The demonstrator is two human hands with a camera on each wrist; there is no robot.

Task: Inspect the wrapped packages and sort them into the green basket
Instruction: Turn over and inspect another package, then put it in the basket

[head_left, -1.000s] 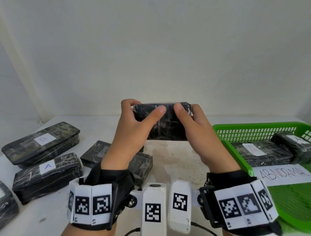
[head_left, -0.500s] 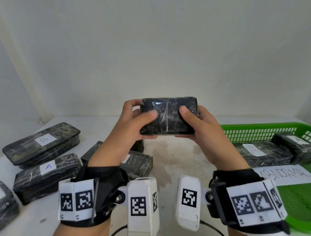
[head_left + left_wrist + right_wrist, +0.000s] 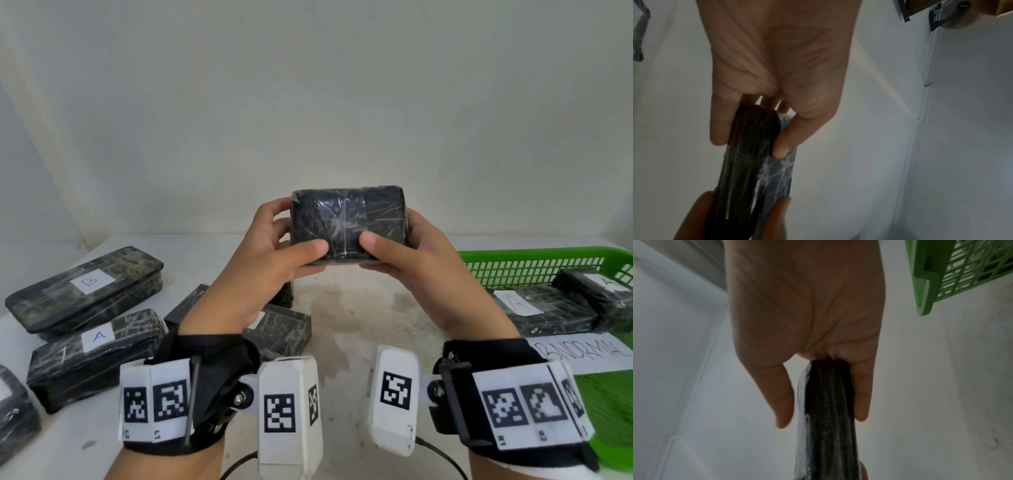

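Note:
A black package wrapped in clear film (image 3: 347,224) is held up above the table, its broad face turned toward me. My left hand (image 3: 274,253) grips its left end, thumb on the front and fingers behind. My right hand (image 3: 411,250) grips the right end the same way. In the left wrist view the package (image 3: 752,162) is pinched between thumb and fingers of my left hand (image 3: 777,81). The right wrist view shows the package (image 3: 828,402) edge-on in my right hand (image 3: 807,313). The green basket (image 3: 534,263) stands at the right with two packages marked A (image 3: 541,311) inside.
Several wrapped packages lie on the white table at the left, one marked B (image 3: 85,287) and one marked A (image 3: 92,349); another (image 3: 281,329) lies behind my left wrist. A paper sheet reading ABNORMAL (image 3: 585,353) lies across the basket. A white wall is close behind.
Both hands have raised the package a little and shifted it slightly right, tilting its broad face toward me.

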